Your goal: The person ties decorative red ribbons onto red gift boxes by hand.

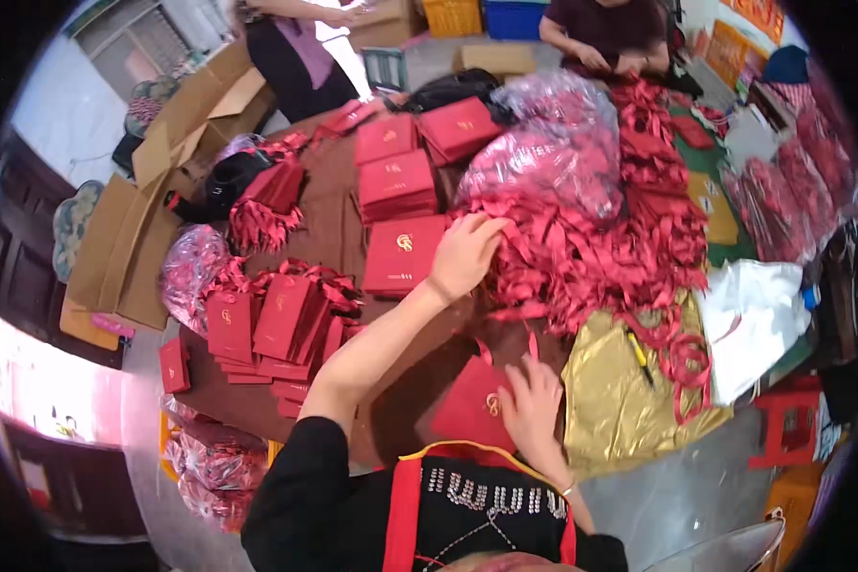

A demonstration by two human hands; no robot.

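Note:
My left hand (465, 255) reaches to the near left edge of a heap of red ribbons (582, 267). Its fingertips are pinched together at a ribbon there. Close to my body, my right hand (534, 402) grips the right side of a small red paper bag (469, 398) with a gold emblem. Two red ribbon ends stick up from the bag's top edge. Just left of my left hand lies a stack of flat red bags (402, 255) with the same kind of gold print.
More red bags (396, 183) are stacked farther back, and others (281, 319) lie at left. A clear plastic bag (553, 143) rests on the ribbons. At right are gold wrapping (620, 400), a yellow pen (639, 357) and a white bag (748, 324). Two people work across the table.

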